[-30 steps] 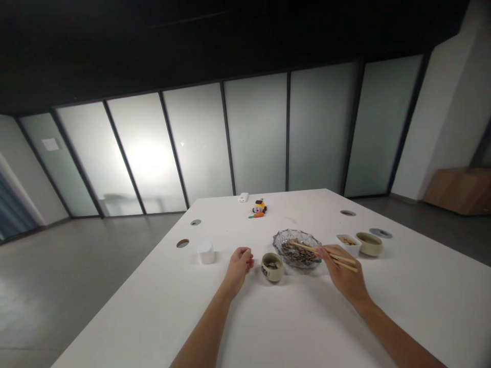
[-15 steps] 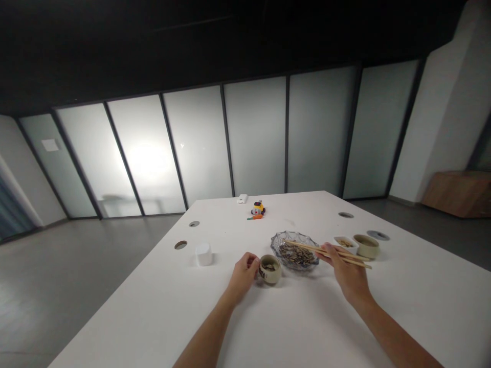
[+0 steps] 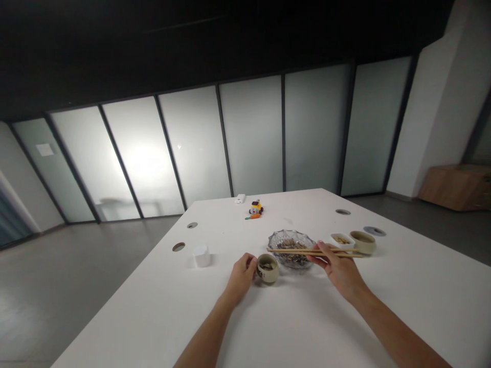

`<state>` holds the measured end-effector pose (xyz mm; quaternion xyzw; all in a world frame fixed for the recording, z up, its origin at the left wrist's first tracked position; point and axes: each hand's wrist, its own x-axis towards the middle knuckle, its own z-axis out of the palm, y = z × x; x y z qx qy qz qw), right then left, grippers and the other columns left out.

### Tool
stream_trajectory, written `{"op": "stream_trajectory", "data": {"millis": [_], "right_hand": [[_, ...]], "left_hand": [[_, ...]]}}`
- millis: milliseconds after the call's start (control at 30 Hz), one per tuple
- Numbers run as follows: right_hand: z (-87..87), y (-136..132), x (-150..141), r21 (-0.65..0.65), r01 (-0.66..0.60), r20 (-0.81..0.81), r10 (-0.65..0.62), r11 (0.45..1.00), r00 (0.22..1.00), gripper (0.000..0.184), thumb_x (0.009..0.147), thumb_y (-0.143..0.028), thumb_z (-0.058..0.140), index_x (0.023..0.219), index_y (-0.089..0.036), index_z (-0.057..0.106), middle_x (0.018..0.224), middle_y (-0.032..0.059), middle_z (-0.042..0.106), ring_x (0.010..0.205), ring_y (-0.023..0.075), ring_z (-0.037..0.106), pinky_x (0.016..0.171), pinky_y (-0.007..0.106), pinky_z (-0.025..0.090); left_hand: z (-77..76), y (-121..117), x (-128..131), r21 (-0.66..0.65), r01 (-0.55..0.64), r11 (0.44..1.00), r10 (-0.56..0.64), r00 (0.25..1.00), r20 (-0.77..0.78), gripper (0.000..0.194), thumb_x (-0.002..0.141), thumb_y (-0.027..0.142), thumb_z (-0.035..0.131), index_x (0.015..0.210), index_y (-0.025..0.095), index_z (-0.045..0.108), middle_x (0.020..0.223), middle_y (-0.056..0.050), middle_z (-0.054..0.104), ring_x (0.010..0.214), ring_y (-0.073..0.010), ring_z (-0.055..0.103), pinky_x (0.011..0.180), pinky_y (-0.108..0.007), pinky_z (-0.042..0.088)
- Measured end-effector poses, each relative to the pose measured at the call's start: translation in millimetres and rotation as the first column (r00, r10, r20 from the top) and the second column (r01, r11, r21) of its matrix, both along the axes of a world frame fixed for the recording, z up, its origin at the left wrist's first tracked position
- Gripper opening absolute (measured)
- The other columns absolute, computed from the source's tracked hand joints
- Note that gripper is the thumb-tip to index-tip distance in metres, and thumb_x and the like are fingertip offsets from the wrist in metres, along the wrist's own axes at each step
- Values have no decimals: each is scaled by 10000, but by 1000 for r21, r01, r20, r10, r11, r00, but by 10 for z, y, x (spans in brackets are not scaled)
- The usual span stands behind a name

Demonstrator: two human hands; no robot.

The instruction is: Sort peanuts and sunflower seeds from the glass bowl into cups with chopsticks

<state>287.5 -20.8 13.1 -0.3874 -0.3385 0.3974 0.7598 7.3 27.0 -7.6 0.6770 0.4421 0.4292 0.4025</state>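
My left hand [image 3: 242, 275] has its fingers closed at the left side of a small beige ceramic cup [image 3: 268, 273], which stands upright on the table and holds a few seeds. In my right hand [image 3: 337, 268] is a pair of wooden chopsticks [image 3: 293, 251], held nearly level. Their tips reach over the left part of a clear scalloped glass bowl [image 3: 276, 237] to just above the cup's far rim. Sunflower seeds [image 3: 295, 258] fill the bowl behind and right of the cup. Whether anything is pinched at the tips is too small to tell.
Beyond my right hand are a white dish [image 3: 342, 241] with pale pieces in it and a wider beige bowl [image 3: 363, 242]. A white container [image 3: 201, 256] stands at left. Farther back are a toy vehicle [image 3: 255, 207], a toy carrot [image 3: 253, 217] and a white power strip [image 3: 240, 199].
My right hand has moved slightly left, and the chopstick tips have come from over the glass bowl to above the cup's rim. My left hand stays at the cup.
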Motion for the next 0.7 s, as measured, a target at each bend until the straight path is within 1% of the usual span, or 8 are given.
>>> {"op": "stream_trajectory", "data": {"millis": [100,200,267,367,433,567,700], "right_hand": [[16,-26,-59,-25,-47,52,48,999,998,420,613,-599,946,699,-225,776,818,47,769,786,242,751,696,422,720],[30,-45,-86,-39,-77,94,80,996,992,437,570,-596,965,693,-221,778,796,47,763,736,235,738,670,419,716],[32,-49,-82,-32,-72,122,76,997,990,438,596,-597,952,697,-213,768,788,48,758,721,233,734,652,413,713],[25,-41,-45,-4,-11,121,12,1000,993,439,729,-630,866,742,-207,748,796,53,753,712,224,733,638,402,710],[16,-26,-4,8,52,86,-52,999,995,426,776,-626,833,785,-212,734,827,48,759,708,213,739,646,393,712],[-14,21,85,0,163,4,-163,987,987,404,777,-596,842,810,-225,684,862,33,759,718,203,753,685,386,720],[-52,61,134,8,250,8,-250,968,968,389,809,-592,811,835,-239,649,850,28,749,751,221,770,739,419,725]], "left_hand": [[4,1,2,7,-1,1000,1,1000,-15,428,935,618,550,821,209,611,666,12,567,640,-166,505,644,-284,397],[14,-3,4,14,2,1000,-1,1000,-27,425,942,607,538,819,208,614,677,8,571,650,-169,510,646,-285,396],[22,-7,3,21,2,1000,-1,999,-33,416,945,596,535,809,209,608,676,9,570,655,-170,510,653,-287,397],[32,-15,0,27,1,1000,0,999,-38,400,952,575,528,795,213,598,665,13,566,649,-169,504,660,-291,396],[38,-20,-2,31,-1,1000,2,999,-39,399,954,573,528,790,216,597,665,13,568,654,-171,504,666,-292,393],[44,-27,-4,29,2,1000,-1,999,-40,406,946,589,538,788,221,597,671,12,571,658,-176,503,667,-294,384],[43,-29,-6,26,4,1000,-3,999,-39,412,945,598,535,784,224,594,667,13,568,653,-177,501,663,-293,380]]}}
